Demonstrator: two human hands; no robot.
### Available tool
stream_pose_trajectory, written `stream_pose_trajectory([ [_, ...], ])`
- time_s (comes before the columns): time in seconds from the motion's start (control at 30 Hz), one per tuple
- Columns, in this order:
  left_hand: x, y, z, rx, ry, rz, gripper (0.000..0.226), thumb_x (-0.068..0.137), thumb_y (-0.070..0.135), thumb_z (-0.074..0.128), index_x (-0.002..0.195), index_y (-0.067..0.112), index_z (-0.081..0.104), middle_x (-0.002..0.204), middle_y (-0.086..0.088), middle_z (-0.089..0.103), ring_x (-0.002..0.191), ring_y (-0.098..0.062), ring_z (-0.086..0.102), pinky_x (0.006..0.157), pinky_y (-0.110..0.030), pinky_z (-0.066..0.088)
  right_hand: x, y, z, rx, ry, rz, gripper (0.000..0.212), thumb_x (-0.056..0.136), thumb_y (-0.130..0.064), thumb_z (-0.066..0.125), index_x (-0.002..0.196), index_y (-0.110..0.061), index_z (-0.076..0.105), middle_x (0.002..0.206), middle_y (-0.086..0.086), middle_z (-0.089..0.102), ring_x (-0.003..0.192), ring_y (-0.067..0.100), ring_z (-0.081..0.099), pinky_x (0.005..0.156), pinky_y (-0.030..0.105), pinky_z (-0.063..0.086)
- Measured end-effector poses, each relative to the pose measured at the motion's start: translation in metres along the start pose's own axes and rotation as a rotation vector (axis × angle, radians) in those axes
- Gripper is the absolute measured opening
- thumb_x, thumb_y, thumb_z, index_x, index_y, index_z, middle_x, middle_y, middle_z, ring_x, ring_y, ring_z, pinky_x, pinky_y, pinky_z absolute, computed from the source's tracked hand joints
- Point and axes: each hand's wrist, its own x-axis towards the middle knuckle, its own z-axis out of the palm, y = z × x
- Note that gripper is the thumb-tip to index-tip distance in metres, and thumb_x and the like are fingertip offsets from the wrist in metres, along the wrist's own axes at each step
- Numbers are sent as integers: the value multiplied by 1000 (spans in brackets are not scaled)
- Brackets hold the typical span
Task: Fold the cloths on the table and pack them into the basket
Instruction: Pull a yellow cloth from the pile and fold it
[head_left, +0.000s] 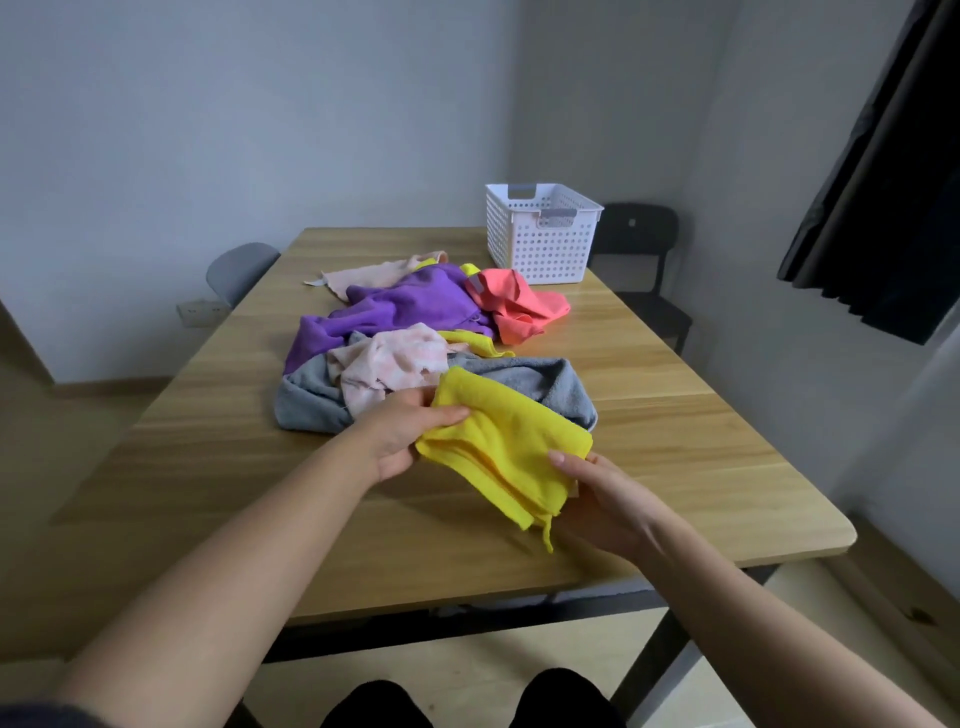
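Basket of white perforated plastic (540, 244), with grey handle grips, stands at the far right of the pale wooden worktop (675, 441), apart from the cloths. Only the upper inner face of its far wall shows. Its floor is hidden behind the near wall, so I cannot tell what it holds.

A bright yellow microfibre cloth (509, 441), folded in layers, is held over the near middle of the worktop, just in front of the pile. The left hand (400, 441) pinches its left edge with the thumb on top. The right hand (597, 504) grips its lower right corner, thumb likewise on top. The fingers of both hands lie beneath the fabric, out of sight. A small yellow loop hangs from the cloth's near corner.

Behind it, a loose heap:
- a grey terry towel (545, 382), partly covered by the yellow cloth
- a mottled pink-and-white cloth (389, 369) on top of the towel
- a purple fleece cloth (410, 301)
- a second yellow cloth (472, 343), mostly buried
- a coral cloth (519, 306), nearest the basket
- a pale pink cloth (379, 273) at the back

The coral cloth bears a small pale tag (475, 285), but any writing on it is too small to read.

A grey chair (239, 267) and a black chair (644, 234) are partly hidden behind the worktop's far edge.
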Motion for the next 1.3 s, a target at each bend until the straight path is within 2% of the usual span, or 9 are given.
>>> stream_pose_trajectory([
  [0.2,57,10,43,401,-132,84,32,85,0,62,113,16,60,108,-4,67,99,-18,63,89,-30,51,-16,-52,-37,-142,323,-108,26,82,-2,56,107,-2,61,101,15,69,86,25,68,68,34,59],
  [0.3,94,28,76,618,-233,156,28,82,-3,63,102,16,61,99,-1,66,91,-13,62,83,-25,50,-29,-92,-64,-281,414,-198,14,85,1,55,95,-5,63,88,9,71,79,21,68,63,30,58],
  [0.43,143,47,125,916,-175,358,24,74,-7,63,88,12,62,77,2,57,78,-14,52,68,-21,43,-36,-132,-96,-626,454,-399,32,66,-28,82,90,-15,67,80,1,71,80,18,66,65,22,56],
  [0.5,168,48,143,1018,-125,455,26,70,-6,66,91,10,64,88,-1,56,83,-16,52,72,-24,43,-33,-141,-110,-945,522,-490,20,83,-12,69,98,-26,68,89,-4,70,86,16,65,71,18,55],
  [0.67,211,30,172,1269,-115,585,20,73,8,52,69,25,42,86,-1,49,77,-27,51,63,-38,40,-20,-143,-146,-1762,488,-727,53,80,9,63,127,-16,61,129,-8,57,122,11,53,104,24,40],
  [0.77,234,13,176,1652,-120,785,13,82,28,42,76,17,45,78,-6,51,77,-29,49,59,-38,30,-12,-133,-166,-2037,390,-692,48,83,-7,44,128,-16,60,135,-3,55,130,18,47,106,42,37],
  [0.97,247,-7,180,1769,-256,697,19,93,4,35,102,14,49,103,-7,50,89,-30,52,64,-29,16,3,-103,-185,-2142,259,-415,55,75,-9,44,128,-15,59,134,1,57,126,21,50,93,46,50],
  [1.17,258,-5,167,1714,-198,641,33,83,-6,43,107,15,50,110,-6,50,99,-29,56,79,-38,40,-1,-113,-166,-1940,203,-239,72,76,-39,21,143,-23,42,151,-15,24,142,2,12,117,26,10],
  [1.3,254,-4,158,1662,-121,387,35,82,-1,44,106,21,56,116,-2,52,107,-25,54,76,-30,37,19,-124,-155,-1846,454,-266,46,101,-31,32,146,-21,36,157,-6,20,146,12,10,117,29,11],
])
